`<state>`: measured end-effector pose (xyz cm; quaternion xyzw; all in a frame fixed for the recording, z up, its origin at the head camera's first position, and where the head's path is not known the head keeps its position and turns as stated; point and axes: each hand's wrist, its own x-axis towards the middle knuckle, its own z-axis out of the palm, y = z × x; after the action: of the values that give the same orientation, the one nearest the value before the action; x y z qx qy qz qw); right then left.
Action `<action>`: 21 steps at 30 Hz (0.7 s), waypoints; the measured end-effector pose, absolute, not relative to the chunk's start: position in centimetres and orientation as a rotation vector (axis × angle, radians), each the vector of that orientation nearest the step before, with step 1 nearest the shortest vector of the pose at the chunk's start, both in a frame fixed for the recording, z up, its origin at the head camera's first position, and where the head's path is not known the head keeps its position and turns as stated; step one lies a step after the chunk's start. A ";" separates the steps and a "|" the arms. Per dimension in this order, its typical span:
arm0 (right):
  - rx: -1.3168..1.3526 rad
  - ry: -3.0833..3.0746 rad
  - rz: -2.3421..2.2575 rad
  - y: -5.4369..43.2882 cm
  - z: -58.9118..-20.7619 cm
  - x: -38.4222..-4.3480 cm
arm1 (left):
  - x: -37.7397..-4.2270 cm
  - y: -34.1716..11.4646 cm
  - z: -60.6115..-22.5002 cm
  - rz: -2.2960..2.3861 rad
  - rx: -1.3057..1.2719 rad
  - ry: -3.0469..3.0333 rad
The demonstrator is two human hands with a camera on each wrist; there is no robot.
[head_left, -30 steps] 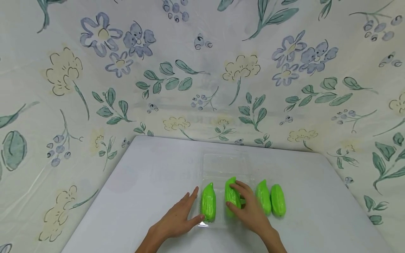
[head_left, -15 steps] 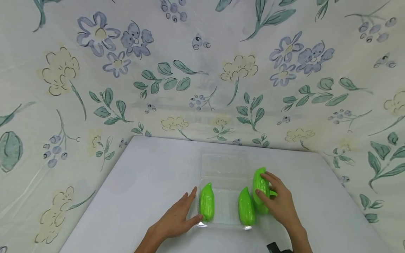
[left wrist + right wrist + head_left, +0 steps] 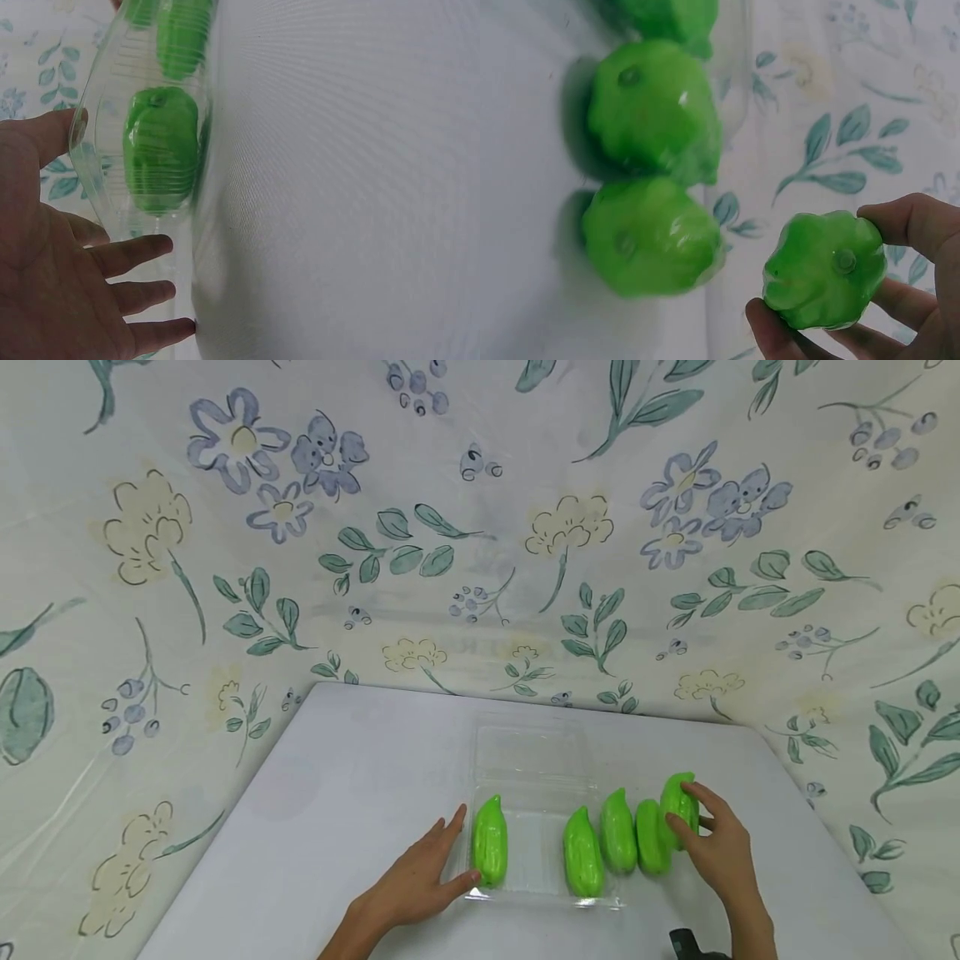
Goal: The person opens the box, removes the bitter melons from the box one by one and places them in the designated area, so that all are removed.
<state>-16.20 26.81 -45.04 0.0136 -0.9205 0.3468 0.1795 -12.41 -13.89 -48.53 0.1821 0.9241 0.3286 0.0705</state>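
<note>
My right hand [image 3: 723, 847] pinches a bright green, ridged bitter melon [image 3: 679, 806] between thumb and fingers. In the right wrist view this held melon [image 3: 825, 270] is raised off the white table, beside two others. My left hand [image 3: 416, 872] is spread at the left side of a clear plastic clamshell box [image 3: 536, 872], its thumb at the rim in the left wrist view. Inside the box, one melon [image 3: 491, 843] lies at the left and another [image 3: 583, 853] at the right. Just right of the box lie two more, a pointed melon [image 3: 618, 833] and a blunter melon [image 3: 651, 842].
The box's clear lid [image 3: 532, 750] is folded back flat toward the rear of the white table [image 3: 360, 777]. A floral sheet [image 3: 480, 527] hangs behind the table and along its sides. A black object [image 3: 686, 943] shows near my right wrist.
My right hand has carried its melon from over the box to the right, past the two melons beside it. My left hand has stayed at the box's left side.
</note>
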 end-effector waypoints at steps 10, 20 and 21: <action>-0.120 -2.728 0.969 29.4 -47.2 -16.2 | -12.2 -13.9 -48.3 1.005 0.564 2.780; -0.076 -2.880 0.991 29.3 -49.0 -16.9 | -12.3 -13.9 -48.5 1.001 0.568 2.784; -0.065 -2.884 0.985 29.2 -48.9 -16.9 | -12.3 -13.9 -48.6 1.003 0.568 2.783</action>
<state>-16.89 29.24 -48.91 -0.0214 -0.9451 0.3228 0.0469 -12.34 -13.92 -48.61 0.1883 0.9219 0.3323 0.0645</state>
